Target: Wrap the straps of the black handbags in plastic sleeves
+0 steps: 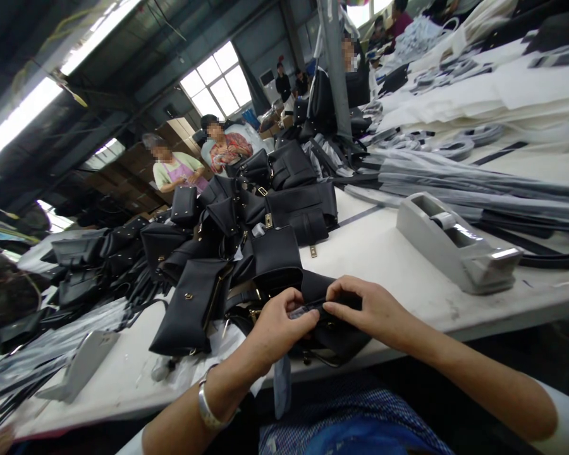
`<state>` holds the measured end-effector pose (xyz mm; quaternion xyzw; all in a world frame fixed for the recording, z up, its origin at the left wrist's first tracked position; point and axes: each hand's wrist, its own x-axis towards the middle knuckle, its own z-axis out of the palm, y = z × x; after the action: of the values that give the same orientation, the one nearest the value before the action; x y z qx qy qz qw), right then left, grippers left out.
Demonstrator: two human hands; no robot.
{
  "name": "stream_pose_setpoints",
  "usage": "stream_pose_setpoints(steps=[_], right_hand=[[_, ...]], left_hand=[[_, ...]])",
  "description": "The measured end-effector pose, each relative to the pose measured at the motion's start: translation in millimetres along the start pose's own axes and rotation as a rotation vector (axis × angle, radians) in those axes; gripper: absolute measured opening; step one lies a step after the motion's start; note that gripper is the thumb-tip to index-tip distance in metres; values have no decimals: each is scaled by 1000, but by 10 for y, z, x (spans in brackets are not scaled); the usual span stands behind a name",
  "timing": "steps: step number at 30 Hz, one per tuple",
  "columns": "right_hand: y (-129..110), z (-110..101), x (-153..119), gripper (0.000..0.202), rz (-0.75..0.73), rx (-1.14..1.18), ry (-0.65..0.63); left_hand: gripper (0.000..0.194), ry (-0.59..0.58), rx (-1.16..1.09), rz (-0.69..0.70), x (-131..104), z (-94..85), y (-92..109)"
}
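At the near table edge lies a black handbag (344, 344), with both of my hands at its upper part. My left hand (282, 322) is closed, thumb and fingers pinching a bit of greyish clear plastic film (298, 311) at the bag's edge. Facing it, my right hand (363, 306) pinches the bag's black edge between thumb and forefinger. Exactly what sits under the fingertips is partly hidden. To the left of my left hand, a flat black bag (187, 303) with a small gold clasp leans against others. Beyond my hands rests a loose gold clasp piece (313, 251).
A grey tape dispenser (455, 243) stands on the right of the white table (360, 243), a second dispenser (83, 366) at left. Black bags (284, 208) are heaped ahead. Plastic-wrapped straps (493, 183) lie behind the right dispenser. Several people (177, 167) are across the room.
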<state>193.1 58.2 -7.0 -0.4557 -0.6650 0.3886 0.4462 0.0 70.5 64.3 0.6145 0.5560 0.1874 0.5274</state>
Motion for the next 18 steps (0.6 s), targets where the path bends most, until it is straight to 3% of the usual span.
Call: stream_pose_setpoints(steps=[9, 18], right_hand=[[23, -41, 48, 9, 3, 25, -161], [-35, 23, 2, 6, 6, -29, -131]], left_hand=[[23, 12, 29, 94, -47, 9, -102], [15, 165, 225, 213, -79, 96, -203]])
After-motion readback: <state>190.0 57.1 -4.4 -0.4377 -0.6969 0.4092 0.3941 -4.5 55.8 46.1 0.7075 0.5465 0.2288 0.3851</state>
